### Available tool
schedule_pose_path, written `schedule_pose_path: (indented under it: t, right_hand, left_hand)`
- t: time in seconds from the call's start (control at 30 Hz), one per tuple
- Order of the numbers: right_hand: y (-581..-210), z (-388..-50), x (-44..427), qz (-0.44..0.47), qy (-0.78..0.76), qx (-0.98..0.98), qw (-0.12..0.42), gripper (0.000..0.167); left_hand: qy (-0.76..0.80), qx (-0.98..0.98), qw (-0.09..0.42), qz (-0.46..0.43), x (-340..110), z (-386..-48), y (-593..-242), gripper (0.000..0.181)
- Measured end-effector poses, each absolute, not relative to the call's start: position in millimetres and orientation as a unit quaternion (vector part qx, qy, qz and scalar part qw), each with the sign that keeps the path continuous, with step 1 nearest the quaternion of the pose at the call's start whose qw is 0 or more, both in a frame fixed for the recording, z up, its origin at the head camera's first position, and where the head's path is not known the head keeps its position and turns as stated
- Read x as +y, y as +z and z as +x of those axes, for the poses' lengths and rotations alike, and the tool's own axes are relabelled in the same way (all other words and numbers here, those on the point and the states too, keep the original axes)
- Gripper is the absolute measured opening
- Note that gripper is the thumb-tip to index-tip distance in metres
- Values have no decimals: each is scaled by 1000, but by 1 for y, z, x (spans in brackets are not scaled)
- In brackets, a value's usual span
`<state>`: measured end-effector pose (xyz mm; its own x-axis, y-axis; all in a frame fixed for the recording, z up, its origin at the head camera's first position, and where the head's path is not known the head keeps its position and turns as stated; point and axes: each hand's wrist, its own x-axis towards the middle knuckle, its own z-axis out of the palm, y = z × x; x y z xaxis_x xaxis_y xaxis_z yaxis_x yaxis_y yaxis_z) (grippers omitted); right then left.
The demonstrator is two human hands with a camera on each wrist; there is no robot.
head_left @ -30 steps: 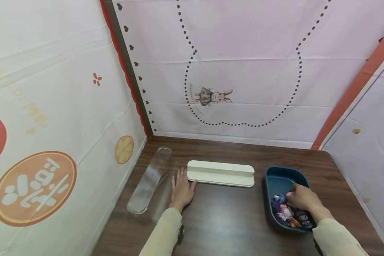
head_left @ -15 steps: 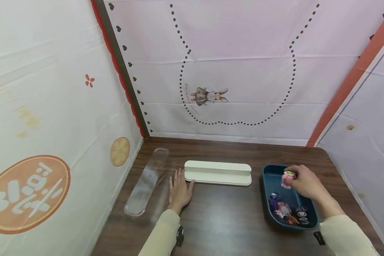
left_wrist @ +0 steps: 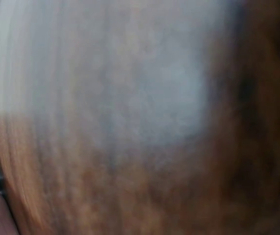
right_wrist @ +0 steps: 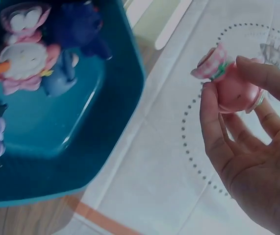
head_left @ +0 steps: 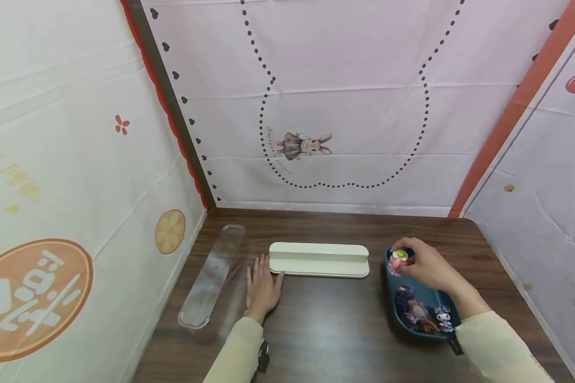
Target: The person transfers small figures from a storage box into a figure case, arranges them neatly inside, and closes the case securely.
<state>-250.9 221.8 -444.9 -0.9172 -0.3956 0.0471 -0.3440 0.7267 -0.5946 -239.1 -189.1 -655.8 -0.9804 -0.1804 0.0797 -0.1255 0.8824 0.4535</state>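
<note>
1. The left sheet [head_left: 124, 170], white with printed fruit, hangs at the left edge of the counter [head_left: 326, 324].
2. A long clear case [head_left: 210, 282] lies slanted on the counter's left side, its far end further right than its near end.
3. The left hand [head_left: 262, 291] lies on the counter between the case and the white stand [head_left: 319, 266]. Its grip is apart, fingers straight, pointing far; contact with the stand is hard to tell. The left wrist view is a blur of brown and grey.
4. The stand lies lengthwise, left to right, with a raised ridge.
5. The pink figure [head_left: 396, 263] is off the counter, above the far left part of the bin [right_wrist: 41, 169]. The right hand [head_left: 426, 266] reaches in from the near right, its grip clamped on this figure between thumb and fingers.
6. Other figures fill the bin's near part: a purple one [head_left: 403, 298] leftmost, a black-and-white one [head_left: 443, 319] rightmost.
</note>
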Motion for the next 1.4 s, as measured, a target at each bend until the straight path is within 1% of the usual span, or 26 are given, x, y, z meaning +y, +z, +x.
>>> schedule_pose_path:
  t: [0.23,0.37,0.47,0.6,0.77,0.9,0.97,1.03,1.1,1.27,1.4]
  right_hand:
    - [-441,-259,191,-248,-323,909,88,35]
    - [-438,-262,180,-270,-338,895,112,44]
    - [-434,-264,175,-282,-327,896,107,45]
    - [-430,-267,160,-302,-287,906,77,35]
    - [-432,-272,128,-327,-270,902,86,31]
    - [-439,-276,94,-341,-273,895,90,18]
    - [-441,-278,82,-343,-276,894,80,13]
    - [-445,-281,70,-345,-279,893,74,12]
    - [-448,-283,60,-349,-275,893,65,16]
    - [-464,-288,30,-378,-276,880,75,37]
    - [-477,-293,8,-399,-267,874,77,41]
  left_hand:
    - [-220,-968,80,86,-194,-232,-655,78]
    - [-205,-972,73,89,-186,-236,-652,78]
    - [-205,-973,82,71,-179,-245,-648,78]
    - [-208,-972,95,55,-173,-253,-646,78]
    - [-200,-974,85,67,-176,-246,-651,78]
    - [-212,-969,90,85,-186,-233,-653,76]
    - [-216,-968,92,88,-185,-233,-652,74]
    - [-220,-966,95,92,-183,-234,-651,72]
    - [-222,-966,98,90,-181,-236,-650,70]
    - [-215,-967,107,87,-183,-234,-653,68]
    - [-210,-968,105,90,-184,-236,-654,69]
